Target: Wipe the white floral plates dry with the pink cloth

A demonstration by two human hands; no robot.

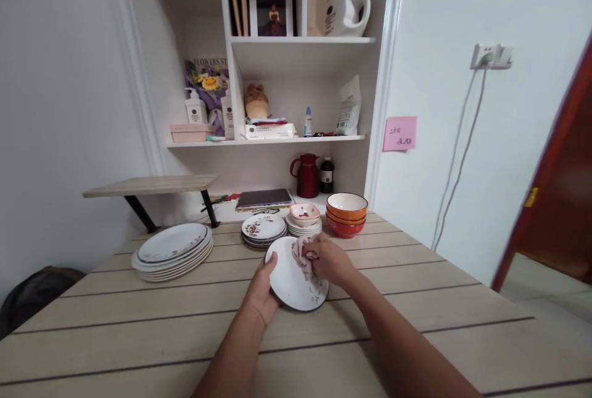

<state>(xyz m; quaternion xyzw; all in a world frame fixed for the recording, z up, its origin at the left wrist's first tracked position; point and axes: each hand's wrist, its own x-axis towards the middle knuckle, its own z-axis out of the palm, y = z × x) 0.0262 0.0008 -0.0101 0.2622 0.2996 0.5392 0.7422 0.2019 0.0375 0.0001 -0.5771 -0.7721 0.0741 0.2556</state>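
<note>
My left hand point(264, 292) grips the left rim of a white plate point(289, 284) with a dark edge and a floral print, its thumb lying on top. The plate is tilted toward me over the wooden table. Bunched in my right hand point(330, 259) is a pale pink cloth point(304, 256), pressed against the plate's upper right face. Just behind are a stack of small floral plates point(263, 226) and a pile of white saucers point(305, 227) with a pink-patterned square bowl point(304, 213) on top. Orange and red bowls point(346, 216) stand stacked to the right of those.
A stack of larger white plates point(173, 250) sits at the left of the slatted table point(194, 330). Behind it stands a small raised shelf point(152, 185) on black legs. A red jug point(308, 176), a dark bottle point(326, 176) and a flat dark folder point(263, 198) are at the back.
</note>
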